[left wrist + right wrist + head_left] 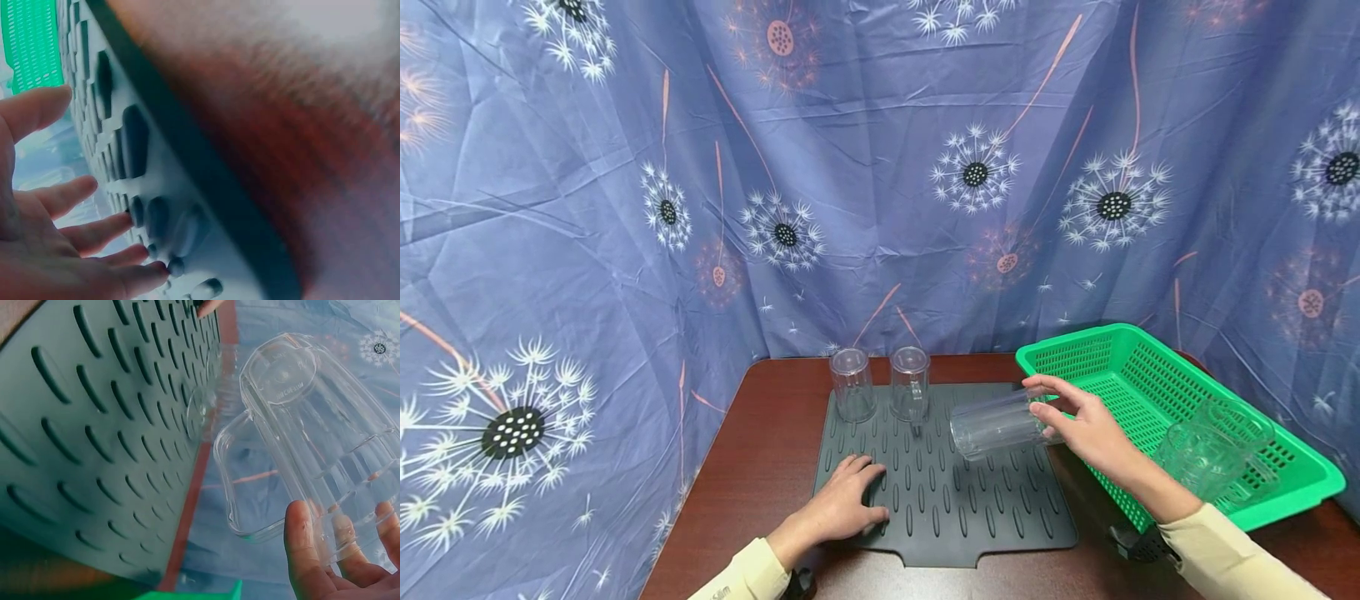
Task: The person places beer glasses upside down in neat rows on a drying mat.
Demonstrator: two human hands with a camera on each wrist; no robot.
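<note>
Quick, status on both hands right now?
Left hand: open, holding nothing, at the near left part of the mat.
Right hand: closed on a clear mug, held tipped over above the mat.

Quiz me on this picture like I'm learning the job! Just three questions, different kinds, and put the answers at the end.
1. How many mugs stand on the mat?
2. True or false: the left hand holds nothing.
3. Which hand is nearer the basket, and what is it holding?

Key:
1. Two.
2. True.
3. The right hand; it holds a glass mug.
</note>
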